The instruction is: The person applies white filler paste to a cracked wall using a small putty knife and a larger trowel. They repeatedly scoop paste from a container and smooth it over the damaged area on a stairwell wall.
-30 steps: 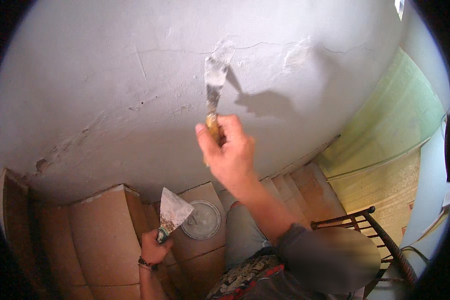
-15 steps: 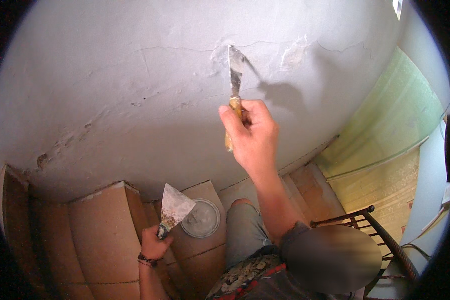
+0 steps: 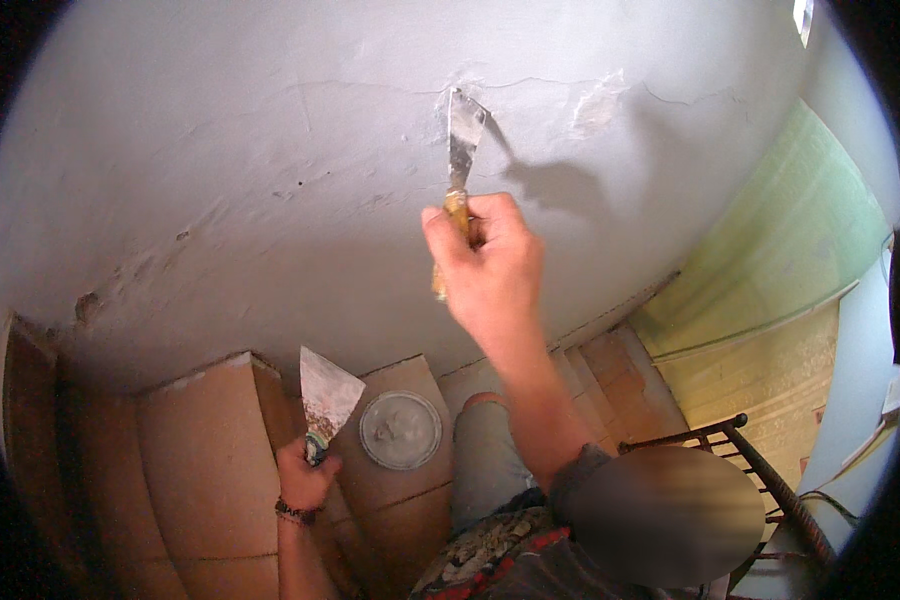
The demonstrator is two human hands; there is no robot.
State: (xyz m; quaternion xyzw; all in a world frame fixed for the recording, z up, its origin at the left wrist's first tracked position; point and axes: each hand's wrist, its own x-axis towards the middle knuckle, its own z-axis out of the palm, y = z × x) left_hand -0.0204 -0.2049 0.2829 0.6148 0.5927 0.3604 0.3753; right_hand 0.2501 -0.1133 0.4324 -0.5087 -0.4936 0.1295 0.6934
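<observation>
Cracks (image 3: 535, 81) cross the wall (image 3: 220, 130) above brown steps (image 3: 205, 440); left hand (image 3: 305, 477) grips wide scraper (image 3: 330, 388), right hand (image 3: 492, 268) narrow scraper (image 3: 464, 140).

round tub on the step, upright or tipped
Upright: the round tub sits on the brown step, its circular top facing up, with grey material showing inside.

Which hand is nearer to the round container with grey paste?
Left. The left hand is left of the container, slightly lower in the picture; the right hand is farther, above and right of it, by the wall.
</observation>
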